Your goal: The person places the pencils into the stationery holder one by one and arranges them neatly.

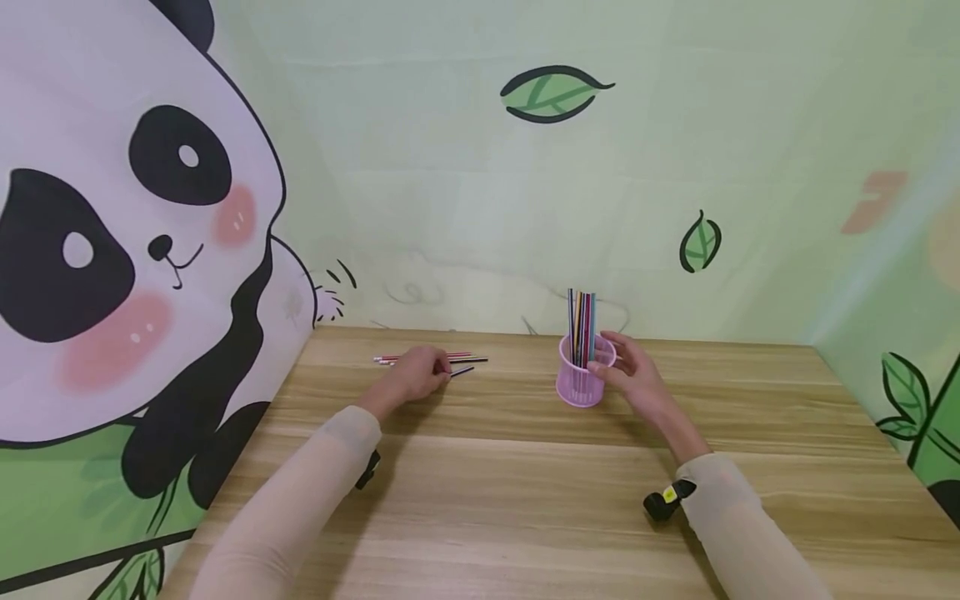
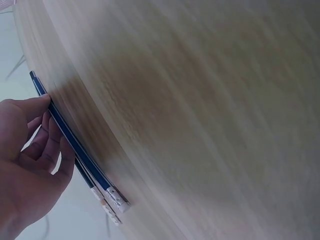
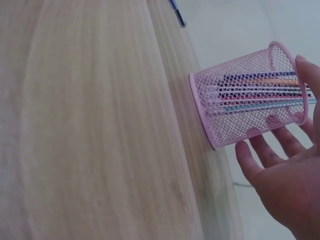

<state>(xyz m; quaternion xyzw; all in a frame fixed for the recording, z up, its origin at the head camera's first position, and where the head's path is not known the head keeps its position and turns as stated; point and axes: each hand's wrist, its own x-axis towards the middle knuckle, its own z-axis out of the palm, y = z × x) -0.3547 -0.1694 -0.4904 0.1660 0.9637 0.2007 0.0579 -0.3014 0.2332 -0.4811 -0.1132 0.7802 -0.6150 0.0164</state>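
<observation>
Pinching a dark blue pencil between thumb and fingers, a person's left hand is at eleven o'clock on the wood-grain tabletop. Loose pencils lie just beyond, toward twelve o'clock from that hand. At one o'clock, a pink mesh cup stands upright, holding several colored pencils. The right hand, at the cup's three o'clock, curls around it.

Some pencils lie left of the cup.
</observation>
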